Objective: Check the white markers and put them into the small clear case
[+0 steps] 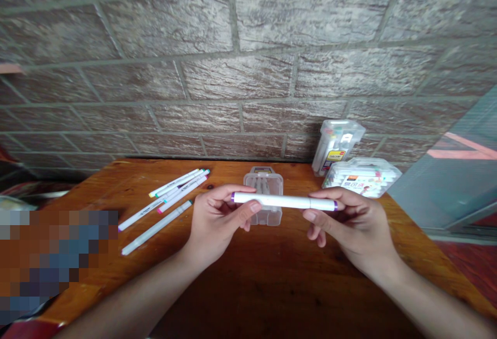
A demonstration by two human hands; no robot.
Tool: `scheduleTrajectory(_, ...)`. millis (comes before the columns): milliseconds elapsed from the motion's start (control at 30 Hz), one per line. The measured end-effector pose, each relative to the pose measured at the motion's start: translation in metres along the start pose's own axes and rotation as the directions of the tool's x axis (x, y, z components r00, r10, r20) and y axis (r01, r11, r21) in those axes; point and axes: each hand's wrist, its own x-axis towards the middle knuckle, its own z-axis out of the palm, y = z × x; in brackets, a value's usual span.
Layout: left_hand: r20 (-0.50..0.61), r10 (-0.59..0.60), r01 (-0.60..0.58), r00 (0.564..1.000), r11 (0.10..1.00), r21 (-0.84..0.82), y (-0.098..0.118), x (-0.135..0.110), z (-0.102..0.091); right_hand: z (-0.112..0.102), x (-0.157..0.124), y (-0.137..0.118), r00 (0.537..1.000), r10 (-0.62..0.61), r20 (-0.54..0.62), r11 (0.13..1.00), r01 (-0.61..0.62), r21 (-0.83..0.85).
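Note:
I hold a white marker with purple ends (285, 202) level above the wooden table (272, 277). My left hand (219, 220) pinches its left end between thumb and fingers. My right hand (349, 225) grips the right end the same way. Just behind the marker stands a small clear plastic case (264, 183) with a few markers inside.
Several loose white markers (171, 199) lie fanned out on the table's left. Two clear boxes of markers sit at the back right, one upright (337, 145), one lying flat (363, 176). A brick wall (248, 59) closes the far side. The table's right edge drops off near my right forearm.

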Motion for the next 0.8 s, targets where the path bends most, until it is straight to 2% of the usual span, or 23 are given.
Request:
scheduleTrajectory(133,0.007,0.005,-0.005,1.000,1.000,0.017,0.003,-0.001,0.000,-0.001,0.000,-0.001,1.000,-0.015,0.017,1.000,0.015,-0.015)
scheduleTrajectory(300,0.042,0.023,-0.023,0.999,1.000,-0.009,-0.001,-0.002,-0.003,0.000,-0.001,-0.004,0.999,0.042,-0.017,0.996,-0.043,-0.078)
scheduleTrajectory(433,0.073,0.033,-0.028,0.997,0.997,-0.068,-0.008,-0.003,-0.006,-0.001,-0.001,-0.002,1.000,-0.004,0.015,0.998,0.005,-0.067)
scheduleTrajectory(633,0.050,0.053,-0.056,0.997,0.997,0.057,-0.003,-0.001,-0.002,-0.003,0.001,-0.001,0.999,0.002,0.037,0.995,0.001,-0.099)
scheduleTrajectory(800,0.055,0.052,-0.056,0.997,0.996,0.068,0.001,0.000,0.001,-0.001,0.003,-0.002,1.000,-0.014,0.021,0.997,0.015,-0.073)
